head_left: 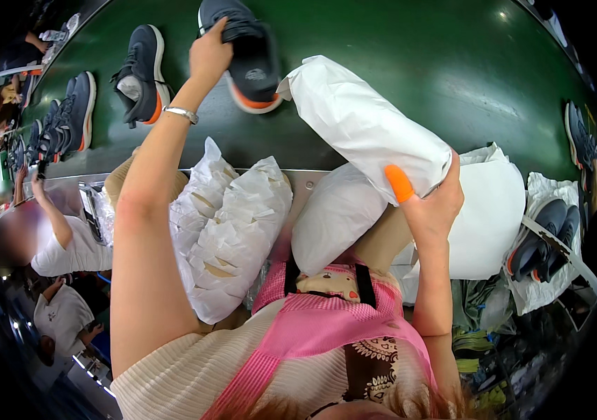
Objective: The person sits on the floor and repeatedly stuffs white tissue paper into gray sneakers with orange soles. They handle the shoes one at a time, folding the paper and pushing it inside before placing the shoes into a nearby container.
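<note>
At the top of the head view, my left hand is closed on the side of a dark grey sneaker with a white and orange sole. Its opening faces up and the insole shows. My right hand, an orange cover on its thumb, grips the near end of a long white paper bundle. The bundle's far tip lies right by the sneaker's heel; whether they touch I cannot tell. What is inside the paper is hidden. Left of my left hand, another dark sneaker with pale stuffing lies on the green surface.
Several paper bundles sit at the near edge, with a rounded white one beside my right forearm. More sneakers line the left. A dark pair rests on white paper at the right. A co-worker is at the left.
</note>
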Available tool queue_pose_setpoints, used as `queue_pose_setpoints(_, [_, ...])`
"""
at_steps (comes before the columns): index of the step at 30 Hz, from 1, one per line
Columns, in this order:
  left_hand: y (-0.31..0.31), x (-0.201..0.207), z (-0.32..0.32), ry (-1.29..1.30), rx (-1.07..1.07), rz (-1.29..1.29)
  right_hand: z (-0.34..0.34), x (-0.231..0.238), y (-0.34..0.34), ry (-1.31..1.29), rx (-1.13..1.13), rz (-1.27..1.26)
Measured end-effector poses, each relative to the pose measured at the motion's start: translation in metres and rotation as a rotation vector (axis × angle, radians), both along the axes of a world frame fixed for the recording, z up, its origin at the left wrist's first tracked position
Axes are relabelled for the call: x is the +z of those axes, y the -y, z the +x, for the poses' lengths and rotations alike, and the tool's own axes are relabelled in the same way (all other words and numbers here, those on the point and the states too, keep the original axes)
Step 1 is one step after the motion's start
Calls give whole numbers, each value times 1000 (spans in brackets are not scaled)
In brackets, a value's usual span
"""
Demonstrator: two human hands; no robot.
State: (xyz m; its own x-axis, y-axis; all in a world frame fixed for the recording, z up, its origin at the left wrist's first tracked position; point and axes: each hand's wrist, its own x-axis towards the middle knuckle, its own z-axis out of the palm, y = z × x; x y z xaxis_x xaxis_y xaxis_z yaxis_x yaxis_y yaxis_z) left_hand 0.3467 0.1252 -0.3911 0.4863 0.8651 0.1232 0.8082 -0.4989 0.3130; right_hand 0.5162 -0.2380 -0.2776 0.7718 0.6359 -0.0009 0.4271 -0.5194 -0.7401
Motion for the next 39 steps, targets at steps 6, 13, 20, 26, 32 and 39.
queue_pose_setpoints(6, [87, 12, 85, -7, -150, -337, 3, 20, 16, -40, -79, -108])
queue_pose_setpoints(13, [101, 28, 100, -299, -237, -230, 19, 17, 4, -138, -86, -169])
queue_pose_setpoints(20, [97, 26, 86, -260, -260, -256, 11, 26, -51, 167, -41, -381])
queue_pose_setpoints(26, [93, 23, 89, -268, -235, -294, -6, 26, -82, 254, -24, -440])
queue_pose_setpoints(32, [90, 21, 82, -199, -254, -279, -11, 6, -105, 207, -22, -344])
queue_pose_setpoints(39, [91, 32, 76, -183, -194, -342, -10, -42, -137, 60, -83, -272])
